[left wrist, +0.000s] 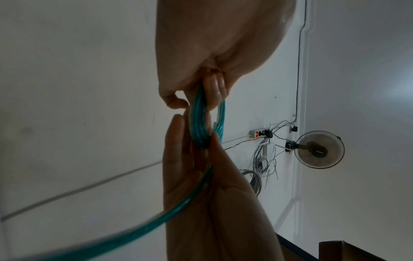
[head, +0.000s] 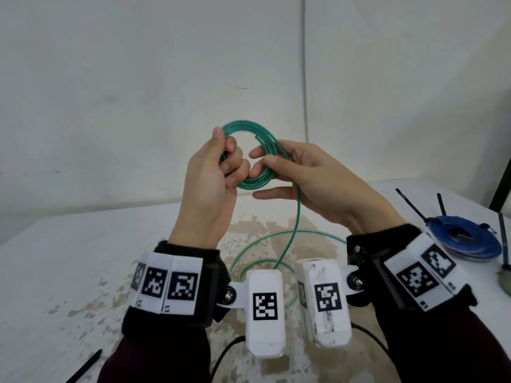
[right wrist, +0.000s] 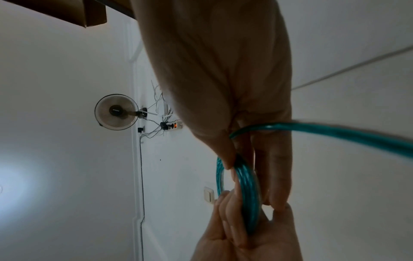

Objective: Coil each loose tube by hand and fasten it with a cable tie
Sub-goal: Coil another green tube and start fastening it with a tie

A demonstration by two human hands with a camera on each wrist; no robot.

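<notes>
A green tube (head: 243,125) is wound into a small coil held up above the table. My left hand (head: 225,150) grips the coil's left side with thumb and curled fingers. My right hand (head: 265,161) pinches the coil's right side, and the loose tail (head: 297,211) drops between its fingers to slack loops (head: 260,244) on the table. The left wrist view shows the coil (left wrist: 198,123) edge-on between the left hand (left wrist: 194,96) above and the right hand (left wrist: 196,132) below. Seen from the right wrist, the coil (right wrist: 248,194) sits in both hands, its tail (right wrist: 335,132) leading off right.
A blue tube coil (head: 470,241) with ties on it lies at the table's right. Black cable ties (head: 412,205) lie around it, and another black tie (head: 85,366) lies at the near left. The white table (head: 69,258) has worn brown patches; a wall stands close behind.
</notes>
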